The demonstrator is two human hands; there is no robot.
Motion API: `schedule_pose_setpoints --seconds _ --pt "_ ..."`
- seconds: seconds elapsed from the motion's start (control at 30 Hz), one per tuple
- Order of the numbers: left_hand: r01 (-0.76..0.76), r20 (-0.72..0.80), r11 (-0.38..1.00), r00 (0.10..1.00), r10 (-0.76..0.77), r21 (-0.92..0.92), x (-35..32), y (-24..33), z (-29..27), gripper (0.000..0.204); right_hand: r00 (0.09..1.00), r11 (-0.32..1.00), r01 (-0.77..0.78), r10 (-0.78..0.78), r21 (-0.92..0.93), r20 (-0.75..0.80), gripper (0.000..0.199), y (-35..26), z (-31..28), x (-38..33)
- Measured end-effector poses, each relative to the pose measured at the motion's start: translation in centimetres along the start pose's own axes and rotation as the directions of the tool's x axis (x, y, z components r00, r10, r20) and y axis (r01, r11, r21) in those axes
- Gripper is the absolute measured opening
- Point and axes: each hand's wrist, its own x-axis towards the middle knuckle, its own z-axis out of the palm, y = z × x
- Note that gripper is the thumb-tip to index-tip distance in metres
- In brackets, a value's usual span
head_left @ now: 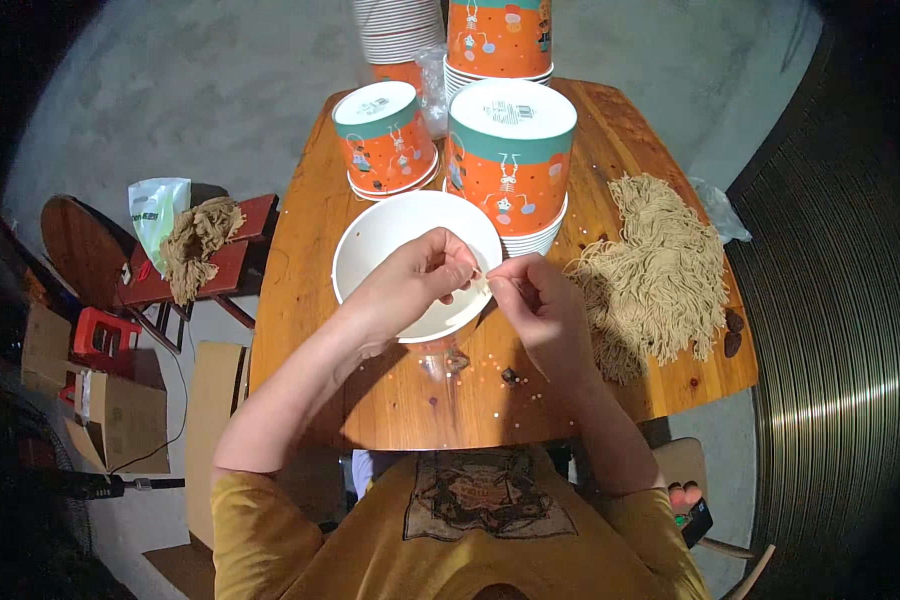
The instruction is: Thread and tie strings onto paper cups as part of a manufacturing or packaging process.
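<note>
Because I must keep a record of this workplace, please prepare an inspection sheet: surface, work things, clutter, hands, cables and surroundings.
Surface: wooden table, well covered toward the back and right.
Work things: white bowl in the middle; beige strands piled at right; upturned orange tubs behind.
Clutter: small pale beads scattered near the front edge.
Hands: left hand and right hand have fingertips close together at the bowl's right side; anything pinched is too small to identify.
Cables: thin dark cable on the left floor.
Surroundings: grey wall behind, red stool at left, dark ribbed shutter at right.
</note>
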Motion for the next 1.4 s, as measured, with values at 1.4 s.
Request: schedule_pose_setpoints --seconds 1.4 --pt "0.318 0.273 0.912 0.930 -0.247 -0.258 1.1 1.0 -0.3 0.009 0.998 0.995 -0.064 0.062 -0.076 -0.028 0.012 -1.4 0.5 -1.4"
